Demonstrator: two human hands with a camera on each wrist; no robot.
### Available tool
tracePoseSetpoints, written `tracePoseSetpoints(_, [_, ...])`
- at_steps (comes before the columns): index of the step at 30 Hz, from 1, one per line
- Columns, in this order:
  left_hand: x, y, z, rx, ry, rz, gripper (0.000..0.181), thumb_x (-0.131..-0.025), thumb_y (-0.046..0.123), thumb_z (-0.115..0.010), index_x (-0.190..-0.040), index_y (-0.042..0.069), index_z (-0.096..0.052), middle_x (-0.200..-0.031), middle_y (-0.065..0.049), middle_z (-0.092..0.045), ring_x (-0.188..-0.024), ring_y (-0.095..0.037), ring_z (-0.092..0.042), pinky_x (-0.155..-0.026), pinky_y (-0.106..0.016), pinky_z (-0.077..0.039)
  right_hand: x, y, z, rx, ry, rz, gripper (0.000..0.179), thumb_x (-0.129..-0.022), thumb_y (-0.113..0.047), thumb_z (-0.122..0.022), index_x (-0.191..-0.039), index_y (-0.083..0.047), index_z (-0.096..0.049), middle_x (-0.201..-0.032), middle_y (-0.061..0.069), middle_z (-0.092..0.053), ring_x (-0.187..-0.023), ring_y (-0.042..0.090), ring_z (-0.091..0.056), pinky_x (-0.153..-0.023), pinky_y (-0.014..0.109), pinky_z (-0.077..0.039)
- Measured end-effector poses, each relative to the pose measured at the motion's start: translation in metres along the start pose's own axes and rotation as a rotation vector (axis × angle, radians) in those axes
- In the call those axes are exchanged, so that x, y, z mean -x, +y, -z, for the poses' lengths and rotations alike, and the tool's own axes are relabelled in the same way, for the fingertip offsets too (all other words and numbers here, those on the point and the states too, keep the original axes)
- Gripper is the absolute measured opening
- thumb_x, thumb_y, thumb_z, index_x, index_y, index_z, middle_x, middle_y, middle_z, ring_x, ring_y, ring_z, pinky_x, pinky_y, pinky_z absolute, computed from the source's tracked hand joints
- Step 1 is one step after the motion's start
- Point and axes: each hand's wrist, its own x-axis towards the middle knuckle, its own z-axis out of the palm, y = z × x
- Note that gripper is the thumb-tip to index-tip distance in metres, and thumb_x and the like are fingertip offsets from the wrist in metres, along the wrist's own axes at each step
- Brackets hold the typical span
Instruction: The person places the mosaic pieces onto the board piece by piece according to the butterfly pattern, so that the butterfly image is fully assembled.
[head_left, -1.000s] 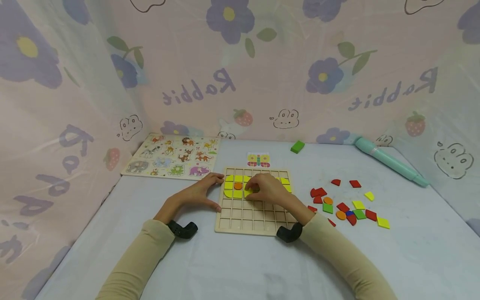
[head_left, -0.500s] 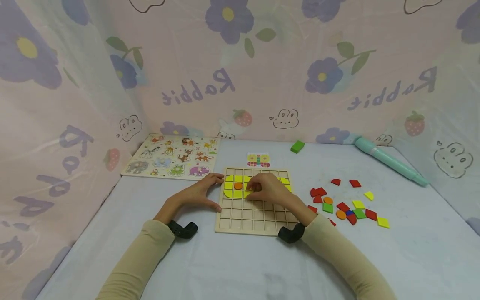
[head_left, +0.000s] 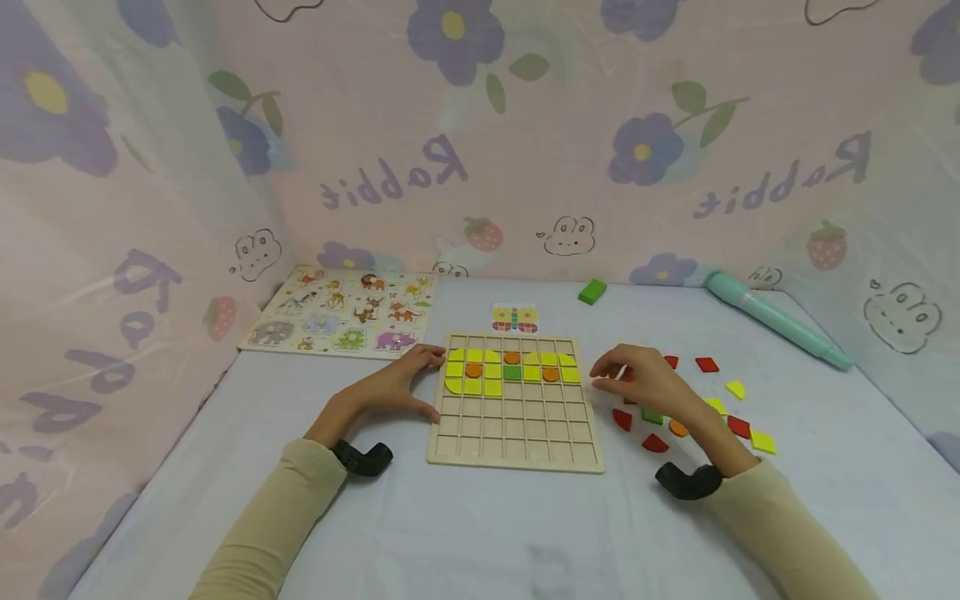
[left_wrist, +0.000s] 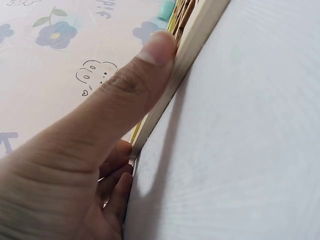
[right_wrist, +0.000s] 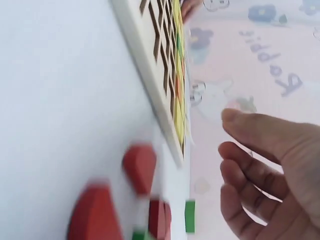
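Observation:
A wooden grid board lies flat in front of me in the head view. Yellow tiles, orange discs and a green square fill part of its upper rows. Thumb and fingertips of my left hand touch the board's left edge, spread apart along it; the thumb lies on the rim in the left wrist view. My right hand hovers just right of the board, over loose pieces. Its fingers are loosely bent, and nothing shows between thumb and fingertips in the right wrist view.
Loose red pieces, yellow ones and an orange disc lie right of the board, some hidden by my hand. Behind the board are a butterfly picture card, a green block, an animal puzzle and a teal tube.
My right hand has moved off the board to the right, uncovering the green square and orange discs in the upper rows. The left hand stays at the board's left edge.

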Motion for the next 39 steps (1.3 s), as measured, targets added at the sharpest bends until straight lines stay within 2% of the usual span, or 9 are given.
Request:
tracePoseSetpoints(5, [0.001, -0.002, 0.001, 0.006, -0.001, -0.007, 0.092, -0.064, 0.049, -0.082, -0.136, 0.008, -0.042, -0.147, -0.004, -0.028, -0.138, -0.023, -0.024, -0.113, -0.042, -0.02, 0.026, 0.018, 0.016, 0.037, -0.013, -0.027, 0.019, -0.077, -0.013, -0.077, -0.095, -0.012, -0.07, -0.087, -0.006, -0.064, -0.077, 0.012, -0.055, -0.068, 0.025, -0.049])
tracePoseSetpoints(9, [0.001, -0.002, 0.001, 0.008, 0.004, -0.027, 0.092, -0.064, 0.048, -0.082, -0.136, 0.006, -0.042, -0.147, -0.006, -0.028, -0.137, -0.026, -0.024, -0.112, -0.045, -0.021, 0.039, 0.028, 0.023, 0.065, -0.059, -0.115, 0.022, -0.075, -0.016, -0.079, -0.095, -0.013, -0.069, -0.085, -0.007, -0.064, -0.077, 0.011, -0.055, -0.065, 0.022, -0.049])
tracePoseSetpoints(12, [0.001, -0.001, 0.002, 0.016, 0.008, -0.035, 0.092, -0.065, 0.047, -0.082, -0.136, 0.006, -0.042, -0.147, -0.007, -0.028, -0.138, -0.027, -0.024, -0.112, -0.046, -0.021, 0.046, 0.032, 0.028, 0.074, -0.092, -0.169, 0.023, -0.073, -0.017, -0.079, -0.094, -0.012, -0.07, -0.084, -0.007, -0.065, -0.075, 0.011, -0.054, -0.062, 0.021, -0.049])
tracePoseSetpoints(17, [0.001, 0.0, 0.002, 0.025, 0.006, -0.025, 0.092, -0.064, 0.045, -0.083, -0.136, 0.006, -0.042, -0.147, -0.007, -0.028, -0.138, -0.026, -0.023, -0.113, -0.045, -0.02, 0.051, 0.035, 0.031, 0.049, -0.162, -0.186, 0.027, -0.074, -0.021, -0.079, -0.096, -0.01, -0.069, -0.082, -0.005, -0.063, -0.074, 0.012, -0.054, -0.061, 0.021, -0.049])
tracePoseSetpoints(21, [0.001, 0.0, 0.001, 0.027, 0.004, -0.017, 0.092, -0.064, 0.044, -0.083, -0.137, 0.006, -0.042, -0.148, -0.006, -0.028, -0.138, -0.026, -0.023, -0.113, -0.045, -0.019, 0.052, 0.037, 0.029, 0.056, -0.183, -0.203, 0.028, -0.074, -0.022, -0.079, -0.097, -0.011, -0.068, -0.079, -0.007, -0.059, -0.073, 0.011, -0.053, -0.062, 0.021, -0.048])
tracePoseSetpoints(31, [0.001, -0.001, -0.001, 0.034, 0.004, -0.013, 0.09, -0.065, 0.043, -0.083, -0.136, 0.006, -0.042, -0.147, -0.006, -0.028, -0.138, -0.026, -0.023, -0.113, -0.044, -0.019, 0.05, 0.035, 0.029, 0.086, -0.181, -0.218, 0.023, -0.075, -0.015, -0.076, -0.095, -0.01, -0.069, -0.081, -0.006, -0.061, -0.076, 0.014, -0.053, -0.061, 0.021, -0.048])
tracePoseSetpoints(35, [0.001, -0.001, -0.001, 0.027, 0.0, -0.006, 0.091, -0.065, 0.046, -0.082, -0.137, 0.008, -0.042, -0.148, -0.005, -0.027, -0.138, -0.024, -0.022, -0.113, -0.043, -0.019, 0.039, 0.025, 0.025, 0.079, -0.137, -0.19, 0.02, -0.073, -0.016, -0.077, -0.092, -0.012, -0.069, -0.078, -0.006, -0.06, -0.074, 0.014, -0.054, -0.061, 0.023, -0.048])
tracePoseSetpoints(39, [0.0, 0.001, 0.0, 0.022, -0.002, -0.006, 0.092, -0.065, 0.047, -0.082, -0.138, 0.008, -0.041, -0.148, -0.004, -0.027, -0.138, -0.024, -0.022, -0.113, -0.043, -0.019, 0.018, 0.008, 0.012, 0.028, -0.105, -0.127, 0.023, -0.073, -0.015, -0.078, -0.094, -0.012, -0.069, -0.083, -0.004, -0.062, -0.077, 0.017, -0.055, -0.066, 0.027, -0.049])
